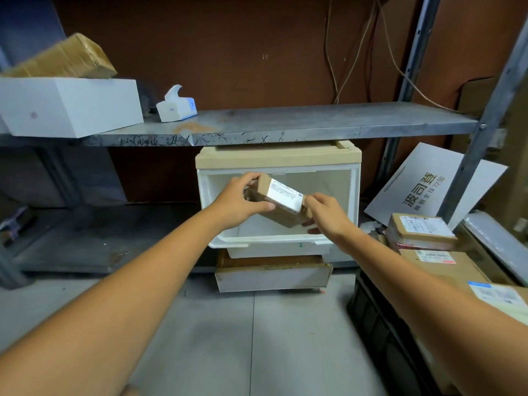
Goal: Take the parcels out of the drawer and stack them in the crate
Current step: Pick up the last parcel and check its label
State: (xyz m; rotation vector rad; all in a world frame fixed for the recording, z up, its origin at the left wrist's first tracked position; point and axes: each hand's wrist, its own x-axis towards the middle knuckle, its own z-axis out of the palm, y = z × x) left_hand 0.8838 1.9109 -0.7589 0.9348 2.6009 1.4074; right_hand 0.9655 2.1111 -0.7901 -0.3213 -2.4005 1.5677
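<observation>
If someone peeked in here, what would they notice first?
Right in the middle, the left hand and right hand hold a small brown parcel, tilted, over the pulled-out white drawer. At the lower right, more parcels sit piled in a black crate. Up on the grey metal shelf stands a white tissue pack.

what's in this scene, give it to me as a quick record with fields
held item: parcel, brown cardboard with a white label, tilted
left grip: holds the parcel's left end
right grip: holds the parcel's right end
drawer: white, pulled out, parcel held above it
crate: black, on the floor at right
stacked parcels: already in the crate
shelf: metal, above the drawer, with a tissue pack
</observation>
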